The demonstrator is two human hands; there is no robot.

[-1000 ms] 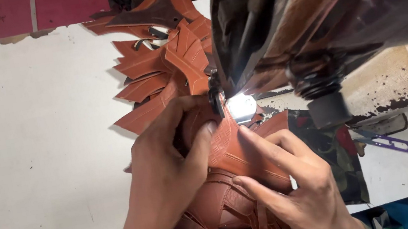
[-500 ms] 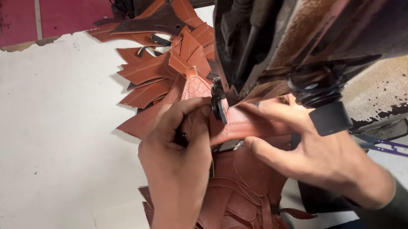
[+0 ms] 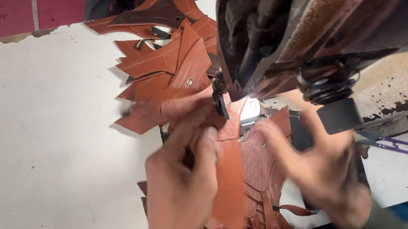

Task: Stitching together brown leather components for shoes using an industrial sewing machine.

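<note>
Left hand (image 3: 183,189): grip closed on a brown leather piece (image 3: 229,182), thumb and fingers pinching its left edge and pressing it flat just below the needle area. Right hand (image 3: 315,167): fingers spread and laid on the right side of the same leather piece, at about 3 o'clock from the left hand; motion blur makes it uncertain whether this grip pinches the edge or only presses down. The leather piece lies between the two hands, its upper end under the presser foot (image 3: 221,100) of the sewing machine (image 3: 329,5), beside the lit metal plate (image 3: 247,110).

At 12 o'clock from the hands, a fanned stack of cut brown leather pieces (image 3: 168,62) rests on the desk (image 3: 35,159), reaching to its far edge; several show stitched borders. At 6 o'clock, further leather parts (image 3: 265,214), with a woven panel and loose straps, hang over the near edge of the desk. The machine's dark, worn body fills the upper right, from 1 to 3 o'clock. At 4 o'clock from the right hand, purple-handled thread snips (image 3: 391,144) lie on the desk beside the machine's base. The desk is white, scuffed and chipped at the far edge.
</note>
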